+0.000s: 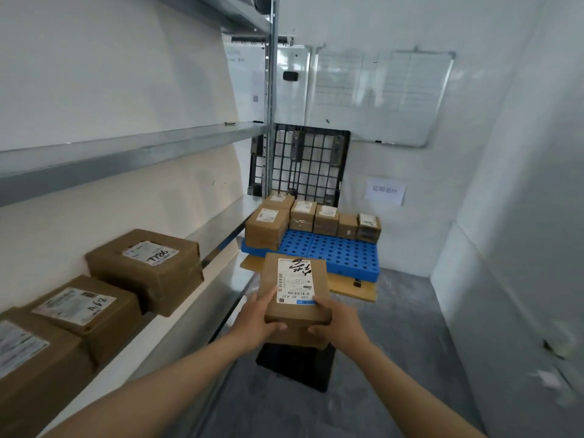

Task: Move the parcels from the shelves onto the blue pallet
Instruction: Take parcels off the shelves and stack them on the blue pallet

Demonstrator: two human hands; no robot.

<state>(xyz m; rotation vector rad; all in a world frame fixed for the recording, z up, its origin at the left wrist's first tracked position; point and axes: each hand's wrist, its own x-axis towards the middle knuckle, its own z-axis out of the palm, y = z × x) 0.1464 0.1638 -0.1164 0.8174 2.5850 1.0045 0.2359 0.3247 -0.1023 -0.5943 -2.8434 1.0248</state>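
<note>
**Parcel held in both hands, short of the pallet**

Labelled parcel (294, 289) in the air, label up, above the floor between the lower shelf (202, 314) and the blue pallet (341, 257). Left hand (257, 322) and right hand (336, 320) grip its near corners, fingers (278, 327) curled round the near edge and thumbs on top. Stacked parcels (316, 216) line the pallet's far edge. Three shelf parcels (145, 267) lie at left.

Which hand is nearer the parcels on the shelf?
Left. The left hand grips the carried parcel on the side toward the shelf parcels; the right hand grips its far side.
</note>
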